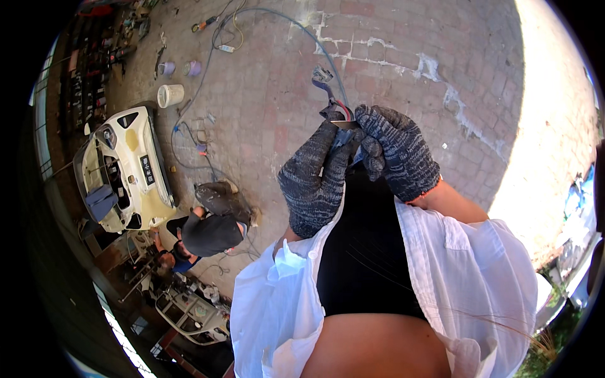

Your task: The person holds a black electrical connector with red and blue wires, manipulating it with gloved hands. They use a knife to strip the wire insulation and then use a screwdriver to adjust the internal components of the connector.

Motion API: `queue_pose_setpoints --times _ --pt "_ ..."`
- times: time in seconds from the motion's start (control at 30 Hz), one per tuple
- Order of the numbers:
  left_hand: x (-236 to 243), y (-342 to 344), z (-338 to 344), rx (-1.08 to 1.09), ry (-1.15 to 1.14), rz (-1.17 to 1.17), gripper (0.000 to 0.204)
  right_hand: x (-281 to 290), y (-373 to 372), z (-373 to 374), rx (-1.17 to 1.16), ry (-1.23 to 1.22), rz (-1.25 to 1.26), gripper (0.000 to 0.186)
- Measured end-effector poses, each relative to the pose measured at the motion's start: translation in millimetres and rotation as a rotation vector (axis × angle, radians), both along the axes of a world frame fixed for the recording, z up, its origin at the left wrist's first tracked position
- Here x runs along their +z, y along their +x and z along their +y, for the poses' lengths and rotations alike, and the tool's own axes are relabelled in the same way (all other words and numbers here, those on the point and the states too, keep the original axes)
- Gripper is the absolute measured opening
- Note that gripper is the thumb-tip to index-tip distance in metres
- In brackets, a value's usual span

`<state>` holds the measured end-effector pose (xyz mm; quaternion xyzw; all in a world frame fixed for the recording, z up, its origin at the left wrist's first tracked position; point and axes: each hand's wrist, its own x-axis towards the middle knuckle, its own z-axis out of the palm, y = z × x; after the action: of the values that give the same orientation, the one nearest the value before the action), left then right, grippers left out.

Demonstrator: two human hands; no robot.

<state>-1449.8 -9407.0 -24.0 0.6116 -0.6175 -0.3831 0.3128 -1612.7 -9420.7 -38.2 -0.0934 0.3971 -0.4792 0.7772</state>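
Across most of my view spreads the brick floor [271,82], streaked with pale marks and sunlit at the right. To the left I see a pale car [133,189], a co-worker [211,234] in dark clothes bending beside it. A hose [326,55] loops over the bricks, and a white bucket [170,96] sits near the car. In front of the chest I have the gloved left hand [315,179] and right hand [397,148] close together, fingertips clamped on a thin plate [345,125] between them. Just beyond it shows a dark, bent strip [323,77]; I cannot tell what it joins.
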Motion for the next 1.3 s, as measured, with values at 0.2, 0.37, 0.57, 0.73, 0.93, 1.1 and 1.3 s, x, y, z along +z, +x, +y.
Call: queue_pose_setpoints --times 0.2,0.37,0.57,0.73,0.93,1.1,1.3 --pt "-6 -2 2 0.123 -0.06 0.205 0.038 -8 -3 -10 0.07 0.089 0.014 0.027" --pt "8 -12 -7 0.158 -0.043 0.35 0.039 -15 -18 -25 -0.192 0.157 -0.159 0.028" --pt "7 -17 -15 0.213 -0.045 0.481 0.038 3 -23 -21 -0.029 -0.03 -0.059 0.032" --pt "5 -8 -18 0.094 0.035 0.551 0.042 11 -22 -22 0.089 -0.178 0.028 0.029" --pt "0 -7 -24 0.046 -0.081 0.456 0.04 13 -27 -28 0.271 -0.281 0.091 0.029" --pt "0 -4 -26 -0.015 -0.079 0.437 0.038 10 -37 -31 0.406 -0.332 0.067 0.034" --pt "4 -3 -29 -0.097 -0.025 0.416 0.037 6 -41 -31 0.389 -0.335 -0.036 0.038"
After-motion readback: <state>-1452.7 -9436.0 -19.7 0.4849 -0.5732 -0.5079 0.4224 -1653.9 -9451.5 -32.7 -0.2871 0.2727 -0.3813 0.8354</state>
